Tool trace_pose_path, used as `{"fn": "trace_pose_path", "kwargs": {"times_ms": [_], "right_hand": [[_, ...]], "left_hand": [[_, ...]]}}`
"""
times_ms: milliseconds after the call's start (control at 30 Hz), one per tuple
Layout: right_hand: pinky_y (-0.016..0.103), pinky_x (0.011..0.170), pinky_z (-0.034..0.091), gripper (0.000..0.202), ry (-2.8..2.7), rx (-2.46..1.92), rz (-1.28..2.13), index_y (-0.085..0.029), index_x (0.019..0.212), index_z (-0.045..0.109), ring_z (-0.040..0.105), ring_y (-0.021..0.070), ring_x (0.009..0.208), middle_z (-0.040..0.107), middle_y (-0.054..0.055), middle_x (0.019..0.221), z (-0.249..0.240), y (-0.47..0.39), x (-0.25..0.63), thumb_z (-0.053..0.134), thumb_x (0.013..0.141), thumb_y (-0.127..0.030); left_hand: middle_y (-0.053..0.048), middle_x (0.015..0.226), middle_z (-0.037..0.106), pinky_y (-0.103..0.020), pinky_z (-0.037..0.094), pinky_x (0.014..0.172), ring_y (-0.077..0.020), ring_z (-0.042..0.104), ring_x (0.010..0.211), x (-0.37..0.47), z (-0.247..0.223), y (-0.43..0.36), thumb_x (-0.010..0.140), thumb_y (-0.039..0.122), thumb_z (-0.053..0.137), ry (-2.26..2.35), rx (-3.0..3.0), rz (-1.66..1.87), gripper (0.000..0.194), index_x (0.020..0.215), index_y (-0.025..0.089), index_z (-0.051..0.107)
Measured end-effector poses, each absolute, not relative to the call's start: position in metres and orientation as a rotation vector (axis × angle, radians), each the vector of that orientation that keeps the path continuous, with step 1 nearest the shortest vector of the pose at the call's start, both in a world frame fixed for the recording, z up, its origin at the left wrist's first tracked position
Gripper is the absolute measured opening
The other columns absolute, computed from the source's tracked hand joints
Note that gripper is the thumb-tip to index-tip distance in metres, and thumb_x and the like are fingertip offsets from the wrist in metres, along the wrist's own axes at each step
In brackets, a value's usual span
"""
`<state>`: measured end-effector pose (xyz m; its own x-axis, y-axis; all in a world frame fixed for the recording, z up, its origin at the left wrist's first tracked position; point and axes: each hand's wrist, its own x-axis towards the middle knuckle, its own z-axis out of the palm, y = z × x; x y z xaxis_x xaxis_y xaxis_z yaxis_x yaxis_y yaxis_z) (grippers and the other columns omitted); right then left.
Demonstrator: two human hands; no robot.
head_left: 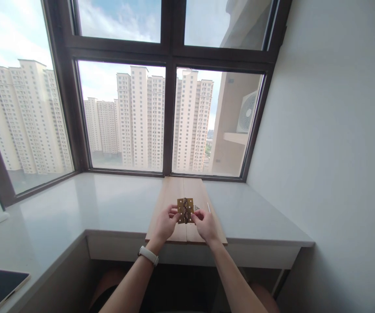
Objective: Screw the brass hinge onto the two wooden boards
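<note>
- left hand (166,224) is totally bare, and so is the right hand (206,224)
- both forearms (231,271) are bare too, as far up as the shot goes
- left wrist's got a chunky white wristband (148,255), smooth and rounded, kinda like a watch or fitness tracker strap, can't really tell which
- bit of dark clothing (102,301) down by the lap, too shadowy to make out the cut

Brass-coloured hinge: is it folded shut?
No, the brass-coloured hinge is spread open, held at opposite sides by the left hand and the right hand.
</note>
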<state>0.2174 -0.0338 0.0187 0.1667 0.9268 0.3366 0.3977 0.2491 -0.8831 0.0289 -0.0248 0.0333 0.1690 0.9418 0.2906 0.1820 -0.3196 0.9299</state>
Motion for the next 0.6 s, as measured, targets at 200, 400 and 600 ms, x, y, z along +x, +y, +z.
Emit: {"fn": "trace_pose_path", "kwargs": {"times_ms": [200, 400, 600], "right_hand": [[0.037, 0.070, 0.055, 0.043, -1.339, -1.053, 0.579, -0.018, 0.090, 0.073, 0.069, 0.0250, 0.078, 0.074, 0.011, 0.087, 0.094, -0.054, 0.203, 0.071, 0.080, -0.060], [0.036, 0.070, 0.053, 0.046, -1.365, -0.965, 0.684, -0.018, 0.092, 0.074, 0.064, 0.0204, 0.073, 0.073, 0.008, 0.084, 0.136, -0.061, 0.208, 0.078, 0.075, -0.060], [0.031, 0.069, 0.047, 0.046, -1.475, -0.805, 0.988, -0.017, 0.089, 0.074, 0.058, 0.0154, 0.070, 0.072, 0.006, 0.081, 0.155, -0.064, 0.214, 0.082, 0.070, -0.058]], "left_hand": [[-0.010, 0.101, 0.074, -0.040, 0.060, 0.082, -0.0246, 0.071, 0.095, 0.023, 0.105, -0.038, 0.090, 0.038, 0.067, 0.960, 1.753, 1.575, 0.025, 0.105, 0.019, 0.068], [-0.009, 0.098, 0.074, -0.041, 0.060, 0.084, -0.0230, 0.071, 0.091, 0.012, 0.145, -0.043, 0.085, 0.038, 0.073, 0.709, 1.674, 1.558, 0.027, 0.103, 0.017, 0.069], [-0.009, 0.095, 0.074, -0.038, 0.060, 0.079, -0.0206, 0.071, 0.086, 0.009, 0.155, -0.051, 0.084, 0.036, 0.077, 0.404, 1.506, 1.369, 0.031, 0.104, 0.015, 0.066]]}}
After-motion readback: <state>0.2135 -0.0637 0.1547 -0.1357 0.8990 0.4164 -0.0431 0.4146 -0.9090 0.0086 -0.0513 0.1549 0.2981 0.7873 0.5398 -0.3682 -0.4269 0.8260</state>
